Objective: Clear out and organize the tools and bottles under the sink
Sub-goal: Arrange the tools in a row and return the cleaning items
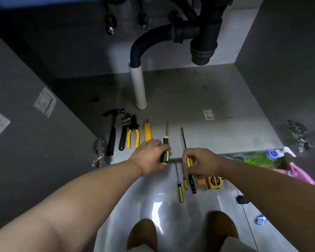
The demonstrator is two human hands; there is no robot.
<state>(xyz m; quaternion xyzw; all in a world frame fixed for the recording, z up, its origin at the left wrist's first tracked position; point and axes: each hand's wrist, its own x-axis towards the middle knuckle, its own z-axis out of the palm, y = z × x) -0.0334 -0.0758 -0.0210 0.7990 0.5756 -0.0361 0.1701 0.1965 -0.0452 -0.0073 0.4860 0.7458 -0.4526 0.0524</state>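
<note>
Your left hand [149,154] has its fingers wrapped round the black-and-yellow handle of a thick screwdriver [165,141]. Its shaft points toward the back of the cabinet, over the cabinet floor [225,128], and the handle sits at the front edge. Your right hand [201,160] pinches the yellow handle of a thin screwdriver [183,138] between curled fingers and thumb. That long dark shaft also points inward, just right of the thick one and roughly parallel to it. You cannot tell whether either tip touches the surface.

Left of your left hand, a row of tools lies on the cabinet floor with handles toward you: a hammer [112,135], an adjustable wrench [123,133], pliers [133,134] with yellow grips, and a yellow utility knife [147,131] whose near end is hidden behind your left hand.

Below your right hand, on the glossy tiled floor [135,197] in front of the cabinet, lie two slim yellow-handled screwdrivers [180,190], a black-handled tool [192,183], an orange bit set [201,184] and a yellow tape measure [215,182], side by side.

Off to the right, by the cabinet's front corner, there is a white pump bottle [284,151] beside something green, too blurred to name. A white pipe [139,88] rises from the cabinet floor to the black drain trap [202,42]
</note>
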